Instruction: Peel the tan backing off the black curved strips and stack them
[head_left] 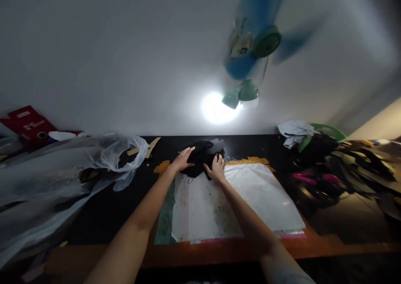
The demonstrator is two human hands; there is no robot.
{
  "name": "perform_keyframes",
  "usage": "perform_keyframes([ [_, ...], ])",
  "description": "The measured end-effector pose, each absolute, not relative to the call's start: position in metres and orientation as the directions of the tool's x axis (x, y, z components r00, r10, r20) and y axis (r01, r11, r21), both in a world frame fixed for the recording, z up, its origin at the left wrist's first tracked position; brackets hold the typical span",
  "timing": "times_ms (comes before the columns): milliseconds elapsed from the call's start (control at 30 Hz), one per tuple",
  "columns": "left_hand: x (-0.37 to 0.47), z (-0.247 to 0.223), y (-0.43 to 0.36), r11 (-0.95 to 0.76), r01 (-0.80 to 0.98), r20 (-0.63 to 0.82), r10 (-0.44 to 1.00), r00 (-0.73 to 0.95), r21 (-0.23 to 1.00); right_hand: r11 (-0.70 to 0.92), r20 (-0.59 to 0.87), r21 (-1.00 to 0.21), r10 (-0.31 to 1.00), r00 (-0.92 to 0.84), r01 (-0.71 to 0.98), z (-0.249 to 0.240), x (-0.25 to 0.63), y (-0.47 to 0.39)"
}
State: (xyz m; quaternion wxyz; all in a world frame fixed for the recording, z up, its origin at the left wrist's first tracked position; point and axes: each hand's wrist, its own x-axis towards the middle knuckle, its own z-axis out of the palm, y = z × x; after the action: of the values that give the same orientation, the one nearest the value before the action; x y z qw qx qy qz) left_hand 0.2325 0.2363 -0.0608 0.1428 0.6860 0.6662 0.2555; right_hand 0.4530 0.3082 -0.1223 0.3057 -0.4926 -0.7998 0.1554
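Observation:
Both arms reach forward over a dark table. My left hand (184,158) touches the left side of a pile of black pieces (200,158), its thumb and fingers spread apart. On the pile's right side rests my right hand (216,168), fingers apart and bent over the black material. The pile lies at the far edge of a stained white sheet (206,209), which is taped over a green mat (165,217). Whether the pieces are cloth or another thin material cannot be told.
Clear plastic bags (62,179) cover the left side. A blue fan (266,41) and a lit lamp (249,92) are above the table. At right are a green basket (328,130), white cloth (294,131) and dark pieces (366,163).

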Motion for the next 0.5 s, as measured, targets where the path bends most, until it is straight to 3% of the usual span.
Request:
perform_keyframes([
  [200, 0.206, -0.037, 0.235, -0.097, 0.734, 0.131, 0.991, 0.01, 0.673, 0.516, 0.387, -0.594, 0.856, -0.343, 0.618, -0.107, 0.51, 0.316],
  [367, 0.19, 0.003, 0.239, -0.128, 0.593, 0.197, 0.979, -0.052, 0.795, 0.432, 0.421, -0.657, 0.89, -0.175, 0.618, -0.084, 0.555, 0.295],
  [500, 0.21, 0.032, 0.239, -0.179, 0.471, 0.226, 0.973, -0.044, 0.864, 0.34, 0.328, -0.896, 0.94, -0.092, 0.286, -0.052, 0.547, 0.278],
])
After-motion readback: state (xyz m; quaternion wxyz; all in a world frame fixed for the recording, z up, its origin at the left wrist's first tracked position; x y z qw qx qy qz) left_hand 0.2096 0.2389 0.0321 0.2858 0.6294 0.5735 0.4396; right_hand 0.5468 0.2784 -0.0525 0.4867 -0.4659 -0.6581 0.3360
